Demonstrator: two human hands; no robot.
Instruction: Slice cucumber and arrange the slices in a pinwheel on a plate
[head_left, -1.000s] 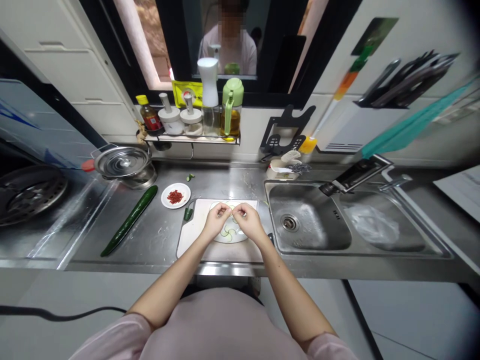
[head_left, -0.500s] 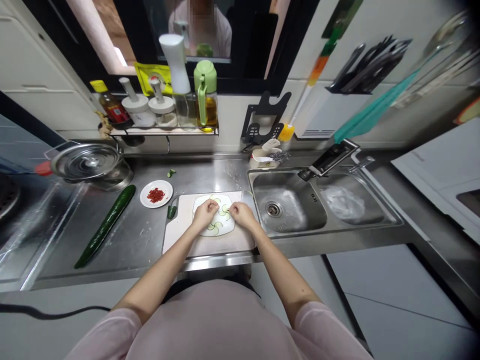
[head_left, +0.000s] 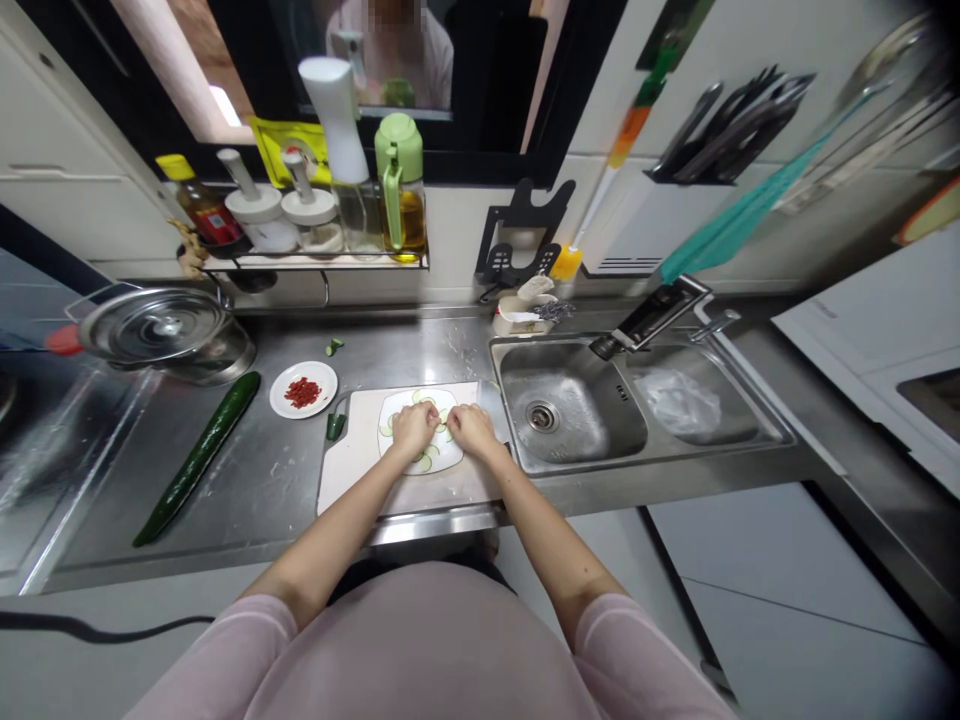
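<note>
A white, rounded-square plate point(head_left: 453, 458) rests on a pale cutting board point(head_left: 341, 478) and carries thin cucumber slices point(head_left: 426, 460) laid out in curved groups. Over the plate's middle, my left hand point(head_left: 415, 428) has its thumb and fingers pinched together; whatever is between them is too small to make out. Close beside it, my right hand point(head_left: 472, 430) is also closed in a pinch, its fingertips at pale green slices near the plate's right side. Both hands partly cover the slices. A short cucumber piece point(head_left: 335, 427) lies at the board's left edge.
Left of the board are a small plate point(head_left: 327, 374) of chopped red bits point(head_left: 302, 392), a whole cucumber point(head_left: 199, 458) and a lidded steel pot point(head_left: 161, 330). A double sink point(head_left: 577, 395) with a tap point(head_left: 652, 318) is on the right. Seasoning bottles point(head_left: 401, 190) stand on a wall rack.
My hands have come closer together over the plate, with the right one shifting inward. The whole view has slid slightly; the plate and board look unmoved on the counter.
</note>
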